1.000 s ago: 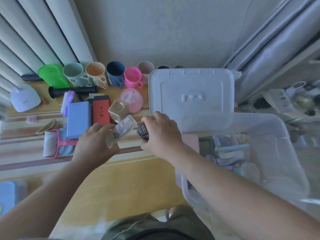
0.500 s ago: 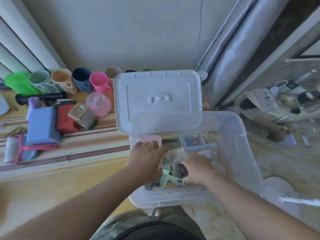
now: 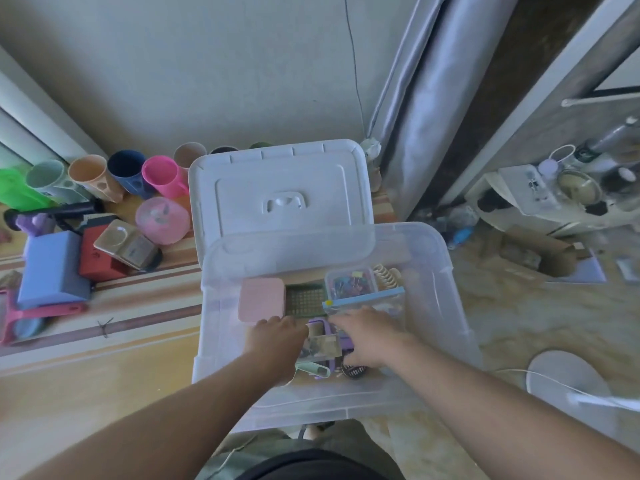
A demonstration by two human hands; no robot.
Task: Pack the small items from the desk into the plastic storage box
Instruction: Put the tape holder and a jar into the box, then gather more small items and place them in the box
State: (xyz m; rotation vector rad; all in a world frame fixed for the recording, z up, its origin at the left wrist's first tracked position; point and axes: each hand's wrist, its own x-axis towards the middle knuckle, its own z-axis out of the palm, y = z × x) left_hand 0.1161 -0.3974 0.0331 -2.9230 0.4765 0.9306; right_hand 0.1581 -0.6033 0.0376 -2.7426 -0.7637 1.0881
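The clear plastic storage box (image 3: 446,306) stands beside the desk, and both my hands are down inside it. My left hand (image 3: 277,341) grips the left end of a small clear case (image 3: 320,346), which lies low on the packed items. My right hand (image 3: 367,337) rests just right of that case with its fingers stretched out flat. A black round ribbed item (image 3: 353,371) lies under the heel of that hand. Inside the box I also see a pink flat box (image 3: 261,299), a green grid piece (image 3: 304,299), a case of coloured clips (image 3: 349,282) and a mint scoop (image 3: 313,369).
The white lid (image 3: 280,188) lies on the desk behind the box. Left of it on the desk (image 3: 104,358) are several cups (image 3: 161,176), a pink round container (image 3: 162,220), a clear square case (image 3: 126,244), a red box (image 3: 95,251), a blue box (image 3: 52,265) and a pink roller (image 3: 34,315).
Both hands carried the clear case and the black round item from over the desk into the box, then lowered them onto the packed items. The view swung right.
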